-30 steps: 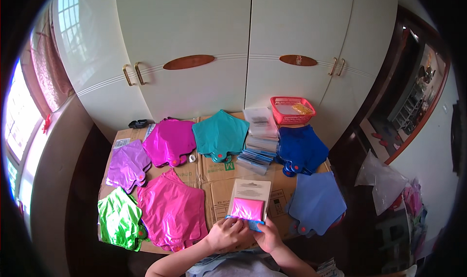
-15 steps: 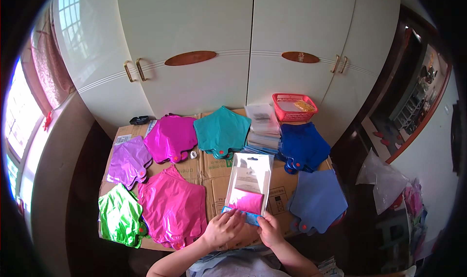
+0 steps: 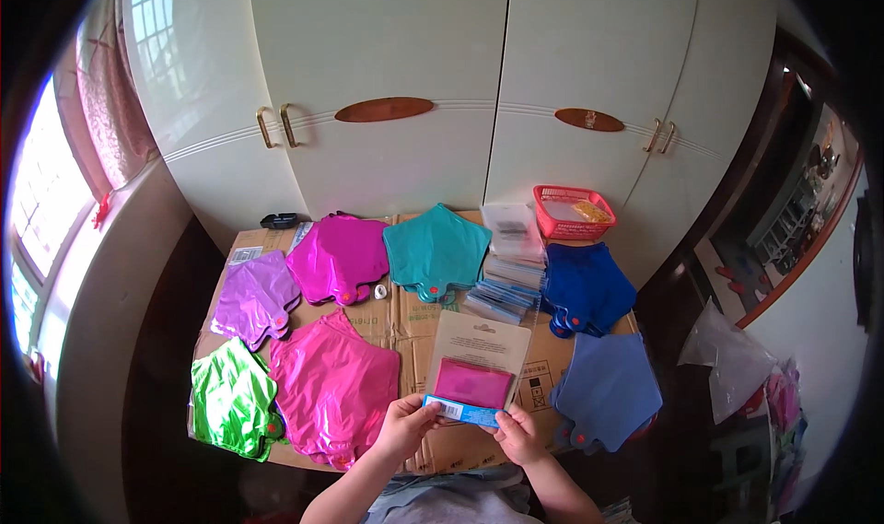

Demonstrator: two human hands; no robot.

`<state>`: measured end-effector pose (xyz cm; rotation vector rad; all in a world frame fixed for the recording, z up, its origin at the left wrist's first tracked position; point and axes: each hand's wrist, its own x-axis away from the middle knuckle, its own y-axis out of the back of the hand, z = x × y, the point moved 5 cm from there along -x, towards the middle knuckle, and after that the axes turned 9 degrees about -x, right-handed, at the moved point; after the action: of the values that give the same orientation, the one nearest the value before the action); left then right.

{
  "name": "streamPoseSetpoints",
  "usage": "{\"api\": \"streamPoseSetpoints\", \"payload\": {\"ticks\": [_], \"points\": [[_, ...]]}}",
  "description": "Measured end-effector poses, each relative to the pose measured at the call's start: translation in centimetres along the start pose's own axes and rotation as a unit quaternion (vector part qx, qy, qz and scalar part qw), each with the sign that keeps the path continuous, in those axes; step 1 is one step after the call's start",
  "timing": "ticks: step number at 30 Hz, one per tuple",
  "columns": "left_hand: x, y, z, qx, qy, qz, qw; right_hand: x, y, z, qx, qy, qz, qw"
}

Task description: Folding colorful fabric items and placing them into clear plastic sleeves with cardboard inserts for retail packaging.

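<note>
I hold a flat clear packet [image 3: 481,335] by its near end, over the cardboard. Inside it lie a pale printed card and a folded magenta foil piece [image 3: 471,383]. A blue strip [image 3: 471,413] with a barcode runs across the near end. My left hand [image 3: 408,425] pinches the strip's left corner, and my right hand [image 3: 519,435] grips the right corner. Just beyond the packet sits a stack of more clear packets [image 3: 503,298], some with blue edges. To the left lies a pile of pink foil balloons [image 3: 336,386]; to the right, a pile of greyish-blue ones [image 3: 610,390].
The cardboard [image 3: 414,340] also bears piles of green [image 3: 232,400], lilac [image 3: 258,292], purple-magenta [image 3: 339,259], teal [image 3: 437,250] and dark blue [image 3: 589,285] foil balloons. A red basket [image 3: 573,213] stands at the back right, against the white cabinet [image 3: 387,40].
My left fingers have moved from the middle of the blue strip to its left corner. The packet now lies with less glare, and the whole view has shifted slightly.
</note>
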<state>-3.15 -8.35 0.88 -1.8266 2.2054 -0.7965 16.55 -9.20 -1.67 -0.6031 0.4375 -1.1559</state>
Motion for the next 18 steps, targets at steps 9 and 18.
{"api": "streamPoseSetpoints", "payload": {"ticks": [9, 18], "points": [[0.1, -0.1, 0.2, 0.006, -0.062, -0.062, 0.996, -0.5, -2.2, 2.2, 0.136, 0.077, 0.018, 0.988], [0.6, -0.8, -0.2, 0.003, -0.089, -0.074, 0.993, -0.6, -2.9, 2.8, 0.111, 0.057, -0.030, 0.992]]}}
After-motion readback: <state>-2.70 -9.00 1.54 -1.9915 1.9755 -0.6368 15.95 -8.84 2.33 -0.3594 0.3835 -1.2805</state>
